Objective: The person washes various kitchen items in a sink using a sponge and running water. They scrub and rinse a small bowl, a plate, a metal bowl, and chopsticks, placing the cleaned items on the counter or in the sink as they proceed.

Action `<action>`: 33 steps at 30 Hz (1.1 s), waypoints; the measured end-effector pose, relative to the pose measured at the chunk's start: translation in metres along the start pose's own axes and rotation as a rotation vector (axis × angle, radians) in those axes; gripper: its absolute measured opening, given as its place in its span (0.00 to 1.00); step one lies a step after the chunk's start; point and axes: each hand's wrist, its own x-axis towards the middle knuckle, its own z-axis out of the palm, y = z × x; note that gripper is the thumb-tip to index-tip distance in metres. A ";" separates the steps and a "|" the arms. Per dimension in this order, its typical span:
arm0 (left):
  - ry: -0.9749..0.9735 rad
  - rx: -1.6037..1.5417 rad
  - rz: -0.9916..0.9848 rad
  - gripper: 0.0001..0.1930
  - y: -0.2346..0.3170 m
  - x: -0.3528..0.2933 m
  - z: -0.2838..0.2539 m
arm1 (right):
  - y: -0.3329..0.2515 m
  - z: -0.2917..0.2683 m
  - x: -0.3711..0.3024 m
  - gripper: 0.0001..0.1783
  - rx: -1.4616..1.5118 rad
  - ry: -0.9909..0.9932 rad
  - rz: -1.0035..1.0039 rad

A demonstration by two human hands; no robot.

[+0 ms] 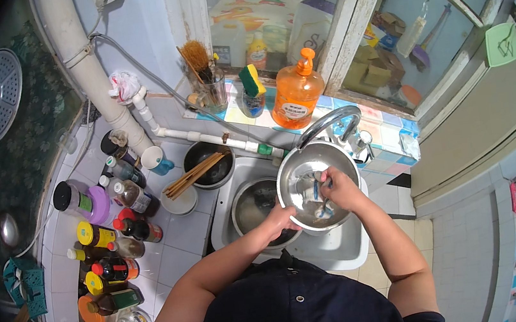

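A shiny metal bowl (287,186) is tilted over the sink (354,251), beneath the curved tap (330,120). My left hand (278,220) grips the bowl's near left rim, thumb over the edge. Inside the bowl, my right hand (339,188) has its fingers closed near small white-and-blue pieces and a shiny spoon-like shape (322,210). What exactly the right fingers hold is hard to make out. Partly under the left hand, a second metal basin (244,209) sits in the sink with cloudy water in it.
Left of the sink, a dark pan (210,178) carries wooden chopsticks (195,175) laid across it and a white bowl (180,200). Several sauce bottles (137,198) crowd the left counter. On the back ledge stand an orange pump bottle (297,95) and a sponge (252,81) in a glass.
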 end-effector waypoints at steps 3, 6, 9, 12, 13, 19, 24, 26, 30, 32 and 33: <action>0.031 0.077 0.026 0.33 -0.005 0.003 0.005 | -0.004 0.006 -0.009 0.11 -0.417 0.134 -0.226; 0.036 0.095 0.007 0.33 -0.007 0.006 0.008 | -0.016 0.009 -0.011 0.09 -0.640 0.122 -0.272; 0.061 0.065 -0.010 0.34 0.000 -0.005 0.022 | -0.014 0.002 -0.004 0.11 -0.505 0.089 -0.269; 0.050 0.035 0.030 0.26 -0.002 -0.005 0.018 | -0.022 -0.012 0.003 0.12 0.316 -0.024 0.110; 0.059 0.044 0.043 0.26 -0.009 0.000 0.011 | -0.026 -0.016 0.003 0.12 0.508 -0.091 0.153; 0.069 -0.073 0.144 0.17 0.015 -0.013 0.025 | 0.028 -0.018 -0.027 0.15 -0.238 -0.048 0.102; 0.143 -0.003 0.160 0.20 0.027 -0.011 0.018 | 0.027 0.003 -0.035 0.20 -0.918 0.124 -0.462; 0.092 0.000 0.187 0.23 0.020 0.000 0.013 | 0.045 0.029 -0.030 0.38 -0.859 0.013 -0.422; 0.203 0.122 0.320 0.25 0.013 0.004 0.026 | 0.030 0.056 -0.021 0.55 -0.290 -0.284 -0.313; 0.211 0.125 0.284 0.28 0.013 0.009 0.019 | 0.023 0.064 -0.015 0.59 -0.074 -0.364 -0.348; 0.220 0.116 0.274 0.28 0.013 0.010 0.014 | 0.019 0.067 -0.014 0.58 -0.038 -0.404 -0.339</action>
